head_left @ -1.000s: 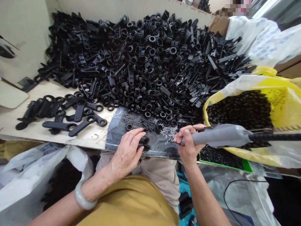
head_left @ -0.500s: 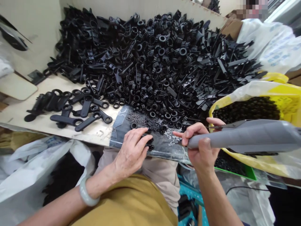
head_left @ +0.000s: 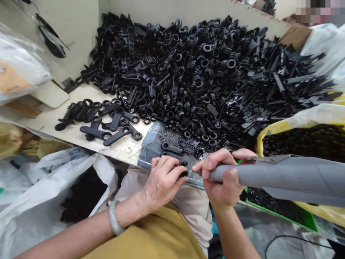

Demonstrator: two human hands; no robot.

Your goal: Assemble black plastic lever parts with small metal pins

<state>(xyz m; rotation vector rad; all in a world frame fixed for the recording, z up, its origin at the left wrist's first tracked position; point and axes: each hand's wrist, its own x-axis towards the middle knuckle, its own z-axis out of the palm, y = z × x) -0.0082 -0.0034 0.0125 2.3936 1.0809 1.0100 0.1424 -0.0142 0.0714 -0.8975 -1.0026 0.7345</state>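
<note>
My left hand (head_left: 164, 181) rests over small black handle parts (head_left: 174, 148) at the mat's front edge, its curled fingers on the nearest ones. Wrapped in my right hand (head_left: 225, 176) is a long grey power tool (head_left: 285, 178), held level with its tip pointing left toward those parts. Small silver pins (head_left: 205, 155) lie on the dark mat (head_left: 148, 151), partly hidden by my right fingers. Tiny dark pieces (head_left: 172, 136) are spread just behind the handle parts.
A large heap of black plastic parts (head_left: 188, 79) fills the table's back. Joined black handles (head_left: 115, 136) lie at the left. On the right are a yellow-rimmed bag (head_left: 260, 144) and a green tray (head_left: 283, 216). A white bag (head_left: 102, 180) hangs at the front left.
The view has shifted left. My right hand and the grey tool have moved closer to my left hand and the parts. My left fingers have drawn in over the nearest parts.
</note>
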